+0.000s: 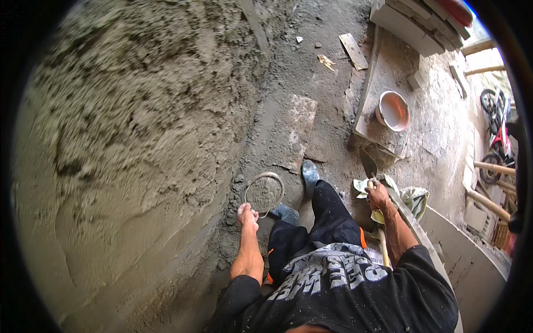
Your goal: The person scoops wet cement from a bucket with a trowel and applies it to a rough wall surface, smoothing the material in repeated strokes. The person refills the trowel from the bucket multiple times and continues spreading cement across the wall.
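My left hand [247, 215] is closed at the near edge of a round bucket [282, 190] holding grey mortar. A thin wire-like handle curves along that edge by my fingers. In my right hand [378, 196] is a pointing trowel [368, 164], gripped by its handle with the dark blade aimed away from me. Below that hand lie crumpled pale green and white sacks [414, 198]. To my left rises a wall [139, 116] with rough wet mortar over much of it and a smoother band low down.
An orange-brown tub [394, 111] with greyish liquid stands on a board [373, 126] at right. Wood scraps [353, 51] and a flat plate [300, 125] lie on the gritty floor. Stacked blocks [413, 25] are far right, with a motorbike [498, 130] beyond wooden poles [489, 204].
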### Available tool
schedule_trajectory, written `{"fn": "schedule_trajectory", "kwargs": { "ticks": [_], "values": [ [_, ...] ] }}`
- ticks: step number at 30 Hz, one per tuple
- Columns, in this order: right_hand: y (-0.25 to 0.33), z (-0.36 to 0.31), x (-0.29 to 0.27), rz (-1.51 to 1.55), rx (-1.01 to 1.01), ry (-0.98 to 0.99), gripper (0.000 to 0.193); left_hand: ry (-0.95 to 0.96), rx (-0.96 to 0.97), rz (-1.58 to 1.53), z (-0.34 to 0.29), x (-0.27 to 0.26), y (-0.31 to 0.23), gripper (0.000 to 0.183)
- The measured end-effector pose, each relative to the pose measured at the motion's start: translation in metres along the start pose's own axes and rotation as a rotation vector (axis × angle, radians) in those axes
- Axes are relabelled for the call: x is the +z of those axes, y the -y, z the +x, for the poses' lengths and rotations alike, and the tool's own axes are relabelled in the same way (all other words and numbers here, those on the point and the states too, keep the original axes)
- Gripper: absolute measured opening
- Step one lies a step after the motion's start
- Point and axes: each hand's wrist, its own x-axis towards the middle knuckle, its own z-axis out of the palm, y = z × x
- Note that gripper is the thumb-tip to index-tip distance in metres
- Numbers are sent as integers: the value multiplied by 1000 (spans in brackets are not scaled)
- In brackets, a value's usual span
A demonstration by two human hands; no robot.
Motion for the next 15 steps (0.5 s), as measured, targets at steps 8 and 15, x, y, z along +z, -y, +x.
{"fn": "schedule_trajectory", "kwargs": {
  "ticks": [8,15],
  "values": [
    [23,-37,7,181,65,-84,38,258,168,379,43,125,6,47],
    [22,-77,120,67,18,-260,47,298,200,656,151,204,37,34]
  ]
}}
